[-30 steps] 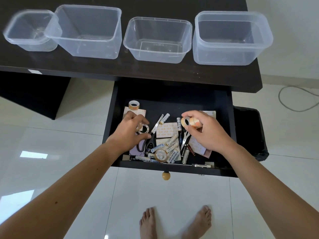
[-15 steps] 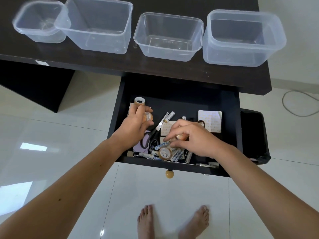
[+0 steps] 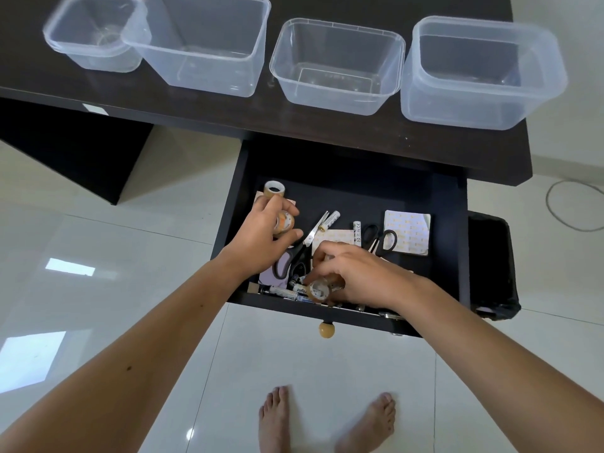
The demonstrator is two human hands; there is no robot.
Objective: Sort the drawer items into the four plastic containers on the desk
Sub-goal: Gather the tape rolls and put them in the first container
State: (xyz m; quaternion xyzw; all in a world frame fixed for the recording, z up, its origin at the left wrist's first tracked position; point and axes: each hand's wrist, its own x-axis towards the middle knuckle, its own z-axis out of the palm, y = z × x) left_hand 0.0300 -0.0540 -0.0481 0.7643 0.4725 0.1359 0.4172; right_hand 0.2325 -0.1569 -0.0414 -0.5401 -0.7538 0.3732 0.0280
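Your left hand is closed around a tape roll at the drawer's left. Your right hand pinches another roll at the front edge. Four containers sit empty on the desk.

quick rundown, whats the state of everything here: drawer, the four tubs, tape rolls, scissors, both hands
drawer: pulled open, cluttered
four plastic containers: upright on the desk, all empty
left hand: closed on a tape roll
right hand: fingers on a second tape roll at the drawer front
third tape roll: upright, back left corner
grey-handled scissors: lying shut
black-handled scissors: lying flat
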